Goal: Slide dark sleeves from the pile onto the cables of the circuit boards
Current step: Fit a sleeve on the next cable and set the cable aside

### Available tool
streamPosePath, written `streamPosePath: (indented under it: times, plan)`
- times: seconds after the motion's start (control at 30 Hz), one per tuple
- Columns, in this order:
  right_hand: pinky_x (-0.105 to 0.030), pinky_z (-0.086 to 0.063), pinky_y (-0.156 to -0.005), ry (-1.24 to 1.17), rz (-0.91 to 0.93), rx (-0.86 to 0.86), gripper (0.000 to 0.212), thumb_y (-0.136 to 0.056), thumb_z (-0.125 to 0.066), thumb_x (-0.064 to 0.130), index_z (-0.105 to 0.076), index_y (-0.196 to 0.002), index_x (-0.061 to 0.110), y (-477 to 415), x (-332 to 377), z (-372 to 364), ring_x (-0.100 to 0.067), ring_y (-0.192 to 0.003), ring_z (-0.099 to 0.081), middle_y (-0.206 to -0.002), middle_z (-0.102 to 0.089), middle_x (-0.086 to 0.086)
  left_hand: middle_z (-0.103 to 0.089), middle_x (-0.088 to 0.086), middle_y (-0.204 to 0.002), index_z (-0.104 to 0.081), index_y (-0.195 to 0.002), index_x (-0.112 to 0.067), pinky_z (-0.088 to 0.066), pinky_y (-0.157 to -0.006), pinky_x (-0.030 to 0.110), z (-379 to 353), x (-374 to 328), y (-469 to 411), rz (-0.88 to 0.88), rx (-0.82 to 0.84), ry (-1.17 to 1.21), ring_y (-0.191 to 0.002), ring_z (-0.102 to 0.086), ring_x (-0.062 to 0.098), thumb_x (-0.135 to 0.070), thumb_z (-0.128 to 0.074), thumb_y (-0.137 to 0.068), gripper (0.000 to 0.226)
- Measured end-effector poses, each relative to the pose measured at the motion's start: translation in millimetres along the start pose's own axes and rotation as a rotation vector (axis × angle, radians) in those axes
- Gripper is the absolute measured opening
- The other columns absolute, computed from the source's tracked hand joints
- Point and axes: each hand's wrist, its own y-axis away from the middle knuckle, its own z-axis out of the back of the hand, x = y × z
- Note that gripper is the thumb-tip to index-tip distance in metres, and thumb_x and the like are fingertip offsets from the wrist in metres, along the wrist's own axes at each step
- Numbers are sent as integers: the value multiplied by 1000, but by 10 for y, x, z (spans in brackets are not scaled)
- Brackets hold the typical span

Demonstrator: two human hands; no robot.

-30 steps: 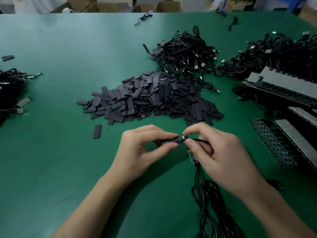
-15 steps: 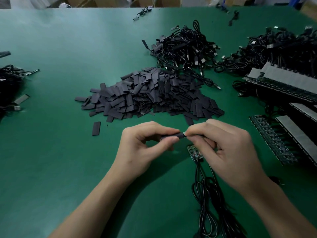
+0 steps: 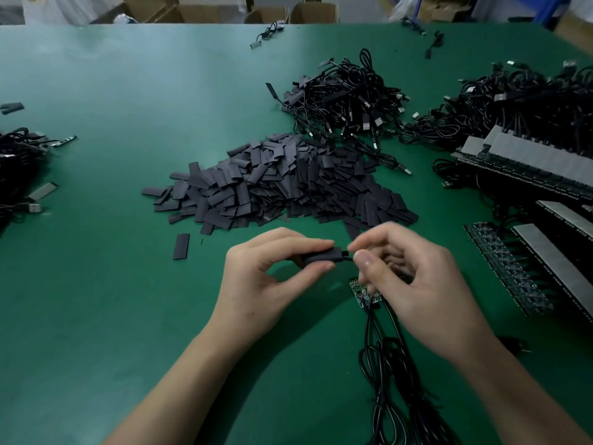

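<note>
My left hand [image 3: 272, 277] pinches a dark sleeve [image 3: 321, 256] between thumb and fingers, held level above the green table. A thin black cable [image 3: 348, 257] sticks out of the sleeve's right end, and my right hand [image 3: 414, 284] pinches it there between thumb and forefinger. Below my right hand lies a small circuit board [image 3: 361, 292], partly hidden by the fingers. Its black cable [image 3: 385, 364] runs in loops toward me. The big pile of dark sleeves [image 3: 282, 184] lies just beyond both hands.
A single sleeve [image 3: 181, 246] lies left of the hands. Heaps of black cables sit at the back middle [image 3: 349, 97], back right [image 3: 529, 104] and far left [image 3: 16, 165]. Rows of circuit boards [image 3: 513, 271] with grey strips fill the right edge.
The sleeve has slid further onto the cable's end, which now pokes out of its right side. My right hand has shifted its pinch slightly right along the cable.
</note>
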Motion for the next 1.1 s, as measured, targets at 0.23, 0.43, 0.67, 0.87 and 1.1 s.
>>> streamPosePath:
  times: [0.23, 0.43, 0.67, 0.87, 1.1]
  plan:
    - [-28, -52, -60, -200, -179, 152, 19, -93, -59, 42, -70, -88, 28, -25, -55, -31, -17, -56, -65, -68, -69, -4, -74, -4, -94, -76, -113, -14, -56, -81, 27, -4, 4, 2, 27, -107, 17, -83, -72, 15, -19, -86, -79, 36]
    - [-21, -50, -63, -226, -230, 151, 21, -91, -59, 45, -71, -91, 27, -25, -63, -69, -21, -60, -70, -75, -75, -5, -77, 0, -86, -80, -100, -28, -58, -81, 25, -82, -17, 18, 281, -188, 237, -80, -74, 16, -24, -85, -75, 25]
    - [-24, -49, -65, -163, -242, 108, 15, -95, -58, 38, -70, -90, 31, -27, -61, -137, -19, -62, -71, -75, -76, 0, -76, 4, -86, -80, -98, -30, -59, -83, 27, -134, -40, 8, 377, -217, 394, -82, -73, 19, -23, -85, -73, 27]
    - [-18, -51, -63, -142, -243, 58, 18, -103, -62, 21, -71, -90, 29, -6, -51, -155, -17, -61, -71, -74, -76, 0, -80, 2, -89, -81, -97, -32, -59, -82, 25, -162, -60, 5, 396, -213, 414, -85, -77, 19, -21, -82, -74, 25]
    - [-20, -51, -66, -142, -236, 47, 20, -103, -62, 20, -72, -89, 30, -8, -36, -169, -16, -61, -70, -74, -76, 0, -79, 3, -83, -80, -103, -27, -57, -78, 21, -179, -43, 6, 365, -205, 386, -78, -75, 15, -10, -74, -89, 24]
